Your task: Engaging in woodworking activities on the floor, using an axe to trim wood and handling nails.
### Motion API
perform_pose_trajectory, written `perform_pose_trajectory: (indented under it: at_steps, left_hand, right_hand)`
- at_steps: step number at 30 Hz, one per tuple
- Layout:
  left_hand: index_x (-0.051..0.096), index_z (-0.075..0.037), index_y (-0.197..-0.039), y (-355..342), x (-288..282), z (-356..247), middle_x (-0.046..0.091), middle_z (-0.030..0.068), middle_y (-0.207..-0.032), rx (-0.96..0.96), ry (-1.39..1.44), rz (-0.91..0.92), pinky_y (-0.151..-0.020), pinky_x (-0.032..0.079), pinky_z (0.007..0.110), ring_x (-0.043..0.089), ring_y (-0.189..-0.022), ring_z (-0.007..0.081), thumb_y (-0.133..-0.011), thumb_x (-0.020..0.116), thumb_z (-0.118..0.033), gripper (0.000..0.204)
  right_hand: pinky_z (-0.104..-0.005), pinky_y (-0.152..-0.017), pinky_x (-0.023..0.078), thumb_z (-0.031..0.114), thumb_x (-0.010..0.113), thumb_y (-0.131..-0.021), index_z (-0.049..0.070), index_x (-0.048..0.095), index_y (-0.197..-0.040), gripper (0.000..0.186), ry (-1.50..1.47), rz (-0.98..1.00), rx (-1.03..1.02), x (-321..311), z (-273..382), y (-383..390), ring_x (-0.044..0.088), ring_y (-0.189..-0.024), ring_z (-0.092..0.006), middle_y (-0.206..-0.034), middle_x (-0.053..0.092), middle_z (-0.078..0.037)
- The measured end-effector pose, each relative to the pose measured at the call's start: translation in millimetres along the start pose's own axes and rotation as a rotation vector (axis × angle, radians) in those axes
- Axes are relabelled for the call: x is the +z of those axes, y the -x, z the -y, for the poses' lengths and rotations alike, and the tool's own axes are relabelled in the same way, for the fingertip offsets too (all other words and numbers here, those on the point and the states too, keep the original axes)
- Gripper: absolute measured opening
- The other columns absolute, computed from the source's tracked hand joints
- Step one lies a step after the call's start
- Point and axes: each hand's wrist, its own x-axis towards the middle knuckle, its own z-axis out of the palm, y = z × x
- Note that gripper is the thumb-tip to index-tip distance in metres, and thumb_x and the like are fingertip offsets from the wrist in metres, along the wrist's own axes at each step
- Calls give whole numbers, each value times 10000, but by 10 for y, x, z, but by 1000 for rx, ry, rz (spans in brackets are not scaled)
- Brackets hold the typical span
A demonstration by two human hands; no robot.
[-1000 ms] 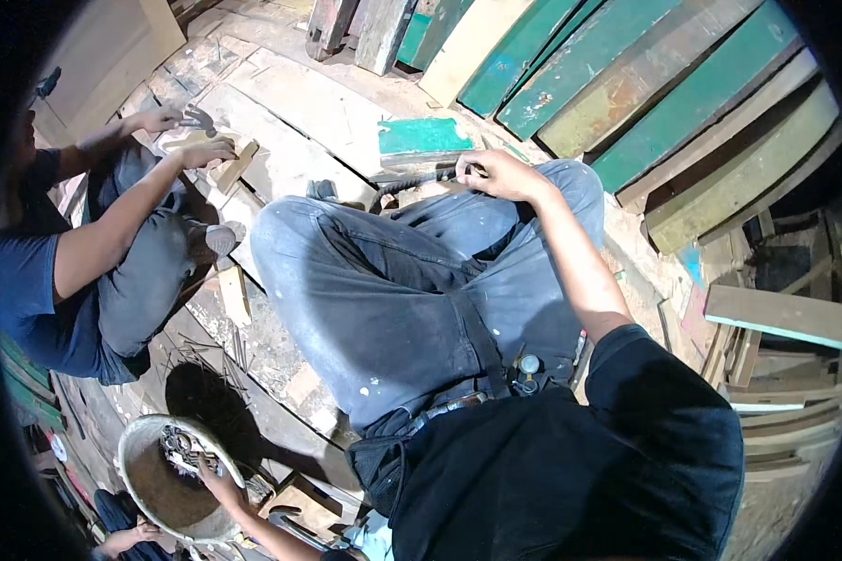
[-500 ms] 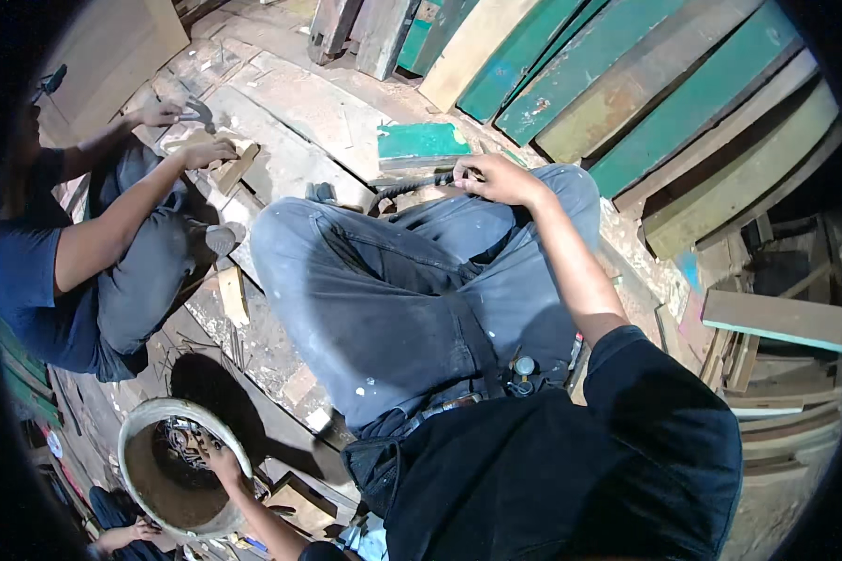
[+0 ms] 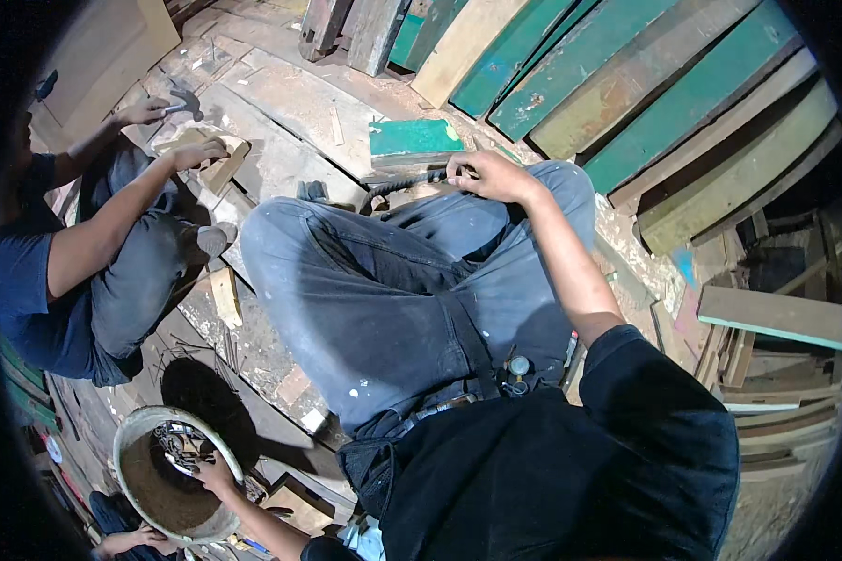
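Note:
My right hand (image 3: 484,178) is closed on the end of a black ridged bar (image 3: 405,187) beside my bent right knee. My left hand (image 3: 213,475) reaches inside a round bucket (image 3: 128,453) at lower left, its fingers bent among small metal pieces (image 3: 180,441); what they grip is too small to make out. A green-painted board (image 3: 415,137) lies just beyond the bar.
A co-worker (image 3: 103,262) sits at left with a hammer (image 3: 185,103) and a wooden piece (image 3: 223,166). Another person's hands (image 3: 136,539) are below the bucket. Painted planks (image 3: 683,112) stand along the back right; loose boards (image 3: 767,313) lie at right.
My left hand has shifted slightly within the bucket among the metal pieces. My right hand stays on the bar. The co-worker's hands have moved slightly.

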Motion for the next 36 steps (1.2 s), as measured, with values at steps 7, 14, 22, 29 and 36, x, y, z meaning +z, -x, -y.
perform_pose_trajectory:
  at_steps: [7,14,22,29,36]
  left_hand:
    - [227,-25,-1459,36,6,-6,222,255,-1489,-16,-95,27,-1053,260,585,221,-1382,379,-829,554,-529,871]
    - [320,-65,-1437,8,204,91,193,217,-1512,-42,-135,-152,-1093,182,570,187,-1406,355,-855,539,-460,737]
    - [396,-135,-1410,-182,225,226,187,194,-1517,289,87,59,-1106,137,562,208,-1398,353,-861,536,-422,635]
    - [447,-179,-1380,-118,354,104,184,198,-1508,120,27,-88,-1107,89,551,189,-1392,362,-877,515,-391,550]
    - [382,-97,-1409,-59,295,171,135,213,-1527,112,-174,58,-1090,150,587,131,-1411,367,-874,452,-495,671]
  right_hand:
    - [-381,-795,473,156,616,-860,60,608,-952,133,-15,20,12,13,-36,-12,623,-888,-281,-904,662,-98]
    - [-369,-810,473,147,623,-857,55,613,-945,127,-17,18,-10,9,21,-34,622,-914,-261,-916,662,-99]
    - [-360,-790,472,132,619,-852,48,612,-937,120,-72,18,-16,19,6,-24,626,-886,-257,-900,661,-104]
    - [-379,-789,464,155,616,-858,46,606,-933,132,-87,16,27,-21,49,7,614,-874,-286,-897,655,-117]
    - [-372,-768,467,168,616,-860,57,614,-941,138,-91,2,-24,53,-59,-52,618,-869,-280,-898,656,-124]
